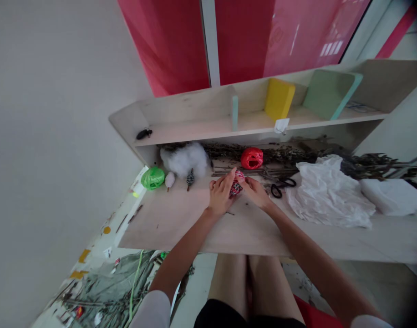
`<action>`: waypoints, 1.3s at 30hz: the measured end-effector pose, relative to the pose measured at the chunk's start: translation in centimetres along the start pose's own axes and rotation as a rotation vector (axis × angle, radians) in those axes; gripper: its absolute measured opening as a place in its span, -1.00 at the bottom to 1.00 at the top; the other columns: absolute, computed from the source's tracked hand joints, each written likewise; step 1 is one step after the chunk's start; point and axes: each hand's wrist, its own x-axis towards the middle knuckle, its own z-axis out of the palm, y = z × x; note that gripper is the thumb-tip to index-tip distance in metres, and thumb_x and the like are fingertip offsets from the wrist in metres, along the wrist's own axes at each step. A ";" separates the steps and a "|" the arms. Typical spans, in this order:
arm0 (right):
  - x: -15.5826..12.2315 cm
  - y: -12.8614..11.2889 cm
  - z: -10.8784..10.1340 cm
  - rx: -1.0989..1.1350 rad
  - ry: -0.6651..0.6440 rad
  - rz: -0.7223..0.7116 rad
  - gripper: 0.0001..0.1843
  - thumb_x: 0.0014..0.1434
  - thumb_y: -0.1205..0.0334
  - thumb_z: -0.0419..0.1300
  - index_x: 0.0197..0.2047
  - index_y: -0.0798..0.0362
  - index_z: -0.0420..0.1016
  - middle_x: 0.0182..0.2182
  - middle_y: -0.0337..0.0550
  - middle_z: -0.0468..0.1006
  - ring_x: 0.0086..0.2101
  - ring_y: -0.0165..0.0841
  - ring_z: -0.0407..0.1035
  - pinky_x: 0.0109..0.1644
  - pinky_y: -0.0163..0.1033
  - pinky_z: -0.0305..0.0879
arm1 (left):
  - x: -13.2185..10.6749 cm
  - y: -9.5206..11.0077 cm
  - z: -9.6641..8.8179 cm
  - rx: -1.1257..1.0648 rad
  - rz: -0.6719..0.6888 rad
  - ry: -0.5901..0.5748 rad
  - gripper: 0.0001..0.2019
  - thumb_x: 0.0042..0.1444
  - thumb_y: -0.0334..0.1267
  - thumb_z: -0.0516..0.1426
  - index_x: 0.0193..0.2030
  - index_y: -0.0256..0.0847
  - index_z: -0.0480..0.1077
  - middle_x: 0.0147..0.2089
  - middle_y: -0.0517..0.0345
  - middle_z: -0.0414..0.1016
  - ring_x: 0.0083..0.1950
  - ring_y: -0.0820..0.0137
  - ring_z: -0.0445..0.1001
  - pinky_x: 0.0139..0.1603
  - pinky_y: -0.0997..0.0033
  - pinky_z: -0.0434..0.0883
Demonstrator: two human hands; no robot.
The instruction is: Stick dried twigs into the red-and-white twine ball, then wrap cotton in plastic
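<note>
The left hand (pixel 221 193) and right hand (pixel 256 192) are working together just above the table (pixel 181 228), with the red-and-white wrapped ball (pixel 236 183) held between them, a little above the bare wood. The fingers (pixel 233 173) of the left hand are pressing over its top and left side, while the right hand's fingers are closing against its right side, so both sets are clamped on it. This close, two-sided hold appears to be keeping the ball steady and the wrapping snug (the wrists are staying low and relaxed, which suits fine work).

Just beyond the hands, a red plastic bundle (pixel 251 158) is sitting on a bed of dried twigs (pixel 263 155). To the left, a green plastic bundle (pixel 153 178), a mound of cotton wool (pixel 184 159) and a small striped bundle (pixel 190 178) are lying along the table's back edge. To the right are black-handled scissors (pixel 282 187), crumpled white plastic sheeting (pixel 328 191) and a folded white cloth (pixel 389 196).

Above, a pale wooden shelf (pixel 195 120) is holding a yellow foam block (pixel 279 98) and a green board (pixel 328 93). Red panels (pixel 167 41) are rising behind it, and scraps are littering the floor (pixel 106 287) below.
</note>
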 end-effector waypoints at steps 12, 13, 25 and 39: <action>-0.1 -1.1 0.0 0.402 -0.048 0.270 -0.44 -0.05 -0.39 0.04 -0.41 -0.01 0.25 -0.64 -0.34 0.10 -0.63 -0.48 -0.05 -0.57 -0.33 -0.15 | 0.7 0.6 -0.4 -0.598 -0.014 0.073 0.05 -0.13 -0.11 0.34 0.43 -0.03 -0.17 0.44 -0.05 0.00 0.40 0.10 0.05 0.37 0.02 0.05; -0.1 -1.0 -0.1 0.398 -0.044 0.285 -0.44 -0.04 -0.40 0.01 -0.40 -0.01 0.26 -0.64 -0.32 0.12 -0.63 -0.47 -0.03 -0.57 -0.33 -0.16 | 0.8 0.7 -0.4 -0.760 -0.055 0.050 0.09 -0.16 -0.09 0.36 0.43 0.00 -0.20 0.44 -0.05 -0.04 0.41 0.11 0.04 0.36 0.03 0.08; -0.2 -1.4 -0.8 0.600 -0.246 0.389 -0.50 0.00 -0.32 0.11 -0.43 -0.02 0.23 -0.66 -0.45 -0.11 -0.66 -0.54 -0.23 -0.61 -0.39 -0.32 | 1.1 2.0 -1.7 -1.487 -0.664 -0.091 -0.33 -0.28 -0.20 0.41 0.05 -0.15 0.34 -0.03 0.04 0.53 0.01 0.22 0.50 0.18 0.06 0.33; 0.8 0.8 -0.7 0.153 0.034 0.153 -0.29 0.01 -0.48 -0.01 -0.60 0.06 0.36 -0.74 -0.34 0.09 -0.67 -0.49 0.01 -0.58 -0.31 -0.09 | 0.7 0.0 -0.8 -0.688 -0.162 0.040 -0.09 -0.33 -0.35 0.37 0.26 -0.09 0.17 0.17 -0.02 0.25 0.19 0.12 0.29 0.28 0.05 0.19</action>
